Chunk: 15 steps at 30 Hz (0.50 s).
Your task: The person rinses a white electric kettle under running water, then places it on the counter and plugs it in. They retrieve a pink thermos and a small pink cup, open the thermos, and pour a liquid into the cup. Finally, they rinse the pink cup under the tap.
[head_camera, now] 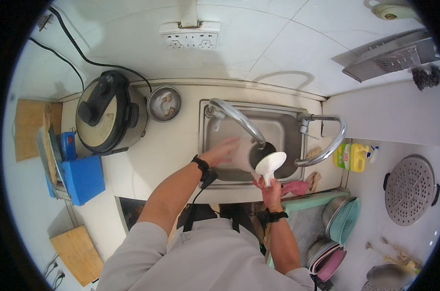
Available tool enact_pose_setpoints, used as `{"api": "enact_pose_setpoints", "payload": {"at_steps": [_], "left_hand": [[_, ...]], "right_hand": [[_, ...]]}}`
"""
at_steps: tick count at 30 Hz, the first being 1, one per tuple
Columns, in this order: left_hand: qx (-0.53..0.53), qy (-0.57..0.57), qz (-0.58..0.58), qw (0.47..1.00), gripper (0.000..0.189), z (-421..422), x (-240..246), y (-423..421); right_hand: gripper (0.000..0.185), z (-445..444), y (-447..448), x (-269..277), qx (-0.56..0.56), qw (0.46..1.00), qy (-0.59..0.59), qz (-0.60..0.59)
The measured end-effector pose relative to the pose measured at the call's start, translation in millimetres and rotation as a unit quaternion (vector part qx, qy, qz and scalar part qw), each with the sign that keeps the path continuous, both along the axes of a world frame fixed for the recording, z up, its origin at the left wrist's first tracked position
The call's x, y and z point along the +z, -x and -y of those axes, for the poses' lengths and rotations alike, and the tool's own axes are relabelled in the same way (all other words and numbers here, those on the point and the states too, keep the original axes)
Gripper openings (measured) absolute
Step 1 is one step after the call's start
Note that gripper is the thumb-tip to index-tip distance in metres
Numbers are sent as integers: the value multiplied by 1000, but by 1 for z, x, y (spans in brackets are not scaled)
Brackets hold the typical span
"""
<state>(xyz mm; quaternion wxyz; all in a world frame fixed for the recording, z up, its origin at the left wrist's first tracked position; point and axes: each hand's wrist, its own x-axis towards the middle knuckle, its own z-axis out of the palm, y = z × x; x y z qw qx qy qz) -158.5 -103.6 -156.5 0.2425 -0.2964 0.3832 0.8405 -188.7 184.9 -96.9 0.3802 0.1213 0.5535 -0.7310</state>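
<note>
Over the stainless steel sink [220, 127], my right hand [270, 191] grips the narrow part of a white round-topped object [270, 163], perhaps a lid or a funnel. A pale cylindrical container [242, 156] with a dark opening is tilted in the sink, just left of the white object. My left hand [221, 151], blurred, is at that container's left side with its fingers spread; whether it touches the wall cannot be told. The curved chrome faucet [241, 122] ends above the container's opening. At the sink's right side stands a second chrome faucet [338, 127].
An electric pressure cooker [103, 112] and a metal bowl [164, 103] stand left of the sink. A pink cloth [296, 188] lies by its front right corner. A yellow jug [352, 157] is at the right; basins and a colander [343, 222] are lower right.
</note>
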Motion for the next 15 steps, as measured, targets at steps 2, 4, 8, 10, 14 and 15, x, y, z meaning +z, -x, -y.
{"api": "enact_pose_setpoints", "payload": {"at_steps": [2,4,8,10,14,15], "left_hand": [[1,-3,-1,1000,71,0,0,0],[0,1,-6,1000,71,0,1,0],[-1,25,6,1000,69,3,6,2],[-4,37,19,999,67,6,7,1],[10,11,20,1000,62,13,6,-3],[11,9,16,1000,63,15,5,-4]], "right_hand": [[32,-1,0,0,17,999,31,-12],[32,-3,0,0,31,999,31,-18],[32,-5,0,2,31,999,37,-23],[32,-6,-1,2,18,999,22,-20],[32,-5,-1,3,35,998,34,-26],[32,-4,-1,4,31,999,31,-26]]}}
